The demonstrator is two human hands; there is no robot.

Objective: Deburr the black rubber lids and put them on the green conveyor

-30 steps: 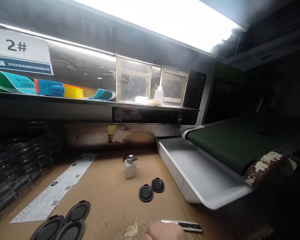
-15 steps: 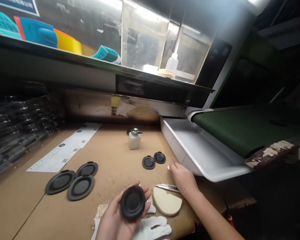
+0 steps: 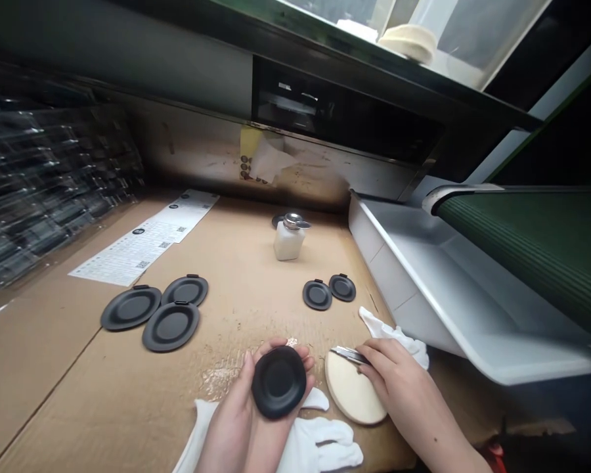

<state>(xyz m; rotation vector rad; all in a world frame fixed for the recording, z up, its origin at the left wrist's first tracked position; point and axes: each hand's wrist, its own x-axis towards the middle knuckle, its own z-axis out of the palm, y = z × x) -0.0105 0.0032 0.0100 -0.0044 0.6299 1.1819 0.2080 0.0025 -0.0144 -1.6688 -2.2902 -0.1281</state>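
Note:
My left hand (image 3: pixel 253 414) is palm up at the bottom centre, its fingers around a black round lid-like piece (image 3: pixel 278 382) with a sunken middle. Under that wrist lies a white glove (image 3: pixel 320 443). To the right, my right hand (image 3: pixel 398 384) has its thumb and fingers closed on a utility knife (image 3: pixel 349 355), which rests over a cream round pad (image 3: pixel 357 391). A crumpled white cloth (image 3: pixel 414 347) lies just behind the right hand. Two smaller black pieces (image 3: pixel 318 295) sit farther back, and three larger ones (image 3: pixel 171 326) are at left.
A white pump bottle (image 3: pixel 289 242) stands at the back of the cardboard-covered table (image 3: pixel 246 263). A deep white tray (image 3: pixel 398 276) borders the right side, beside a green conveyor belt (image 3: pixel 517 243). Printed paper strips (image 3: pixel 145 240) and stacked clear plastic trays (image 3: pixel 49 164) are at left.
My right hand has let go of the white cloth near the tray, come back toward me and taken hold of the utility knife. My left hand still holds the black piece. The view has tilted down.

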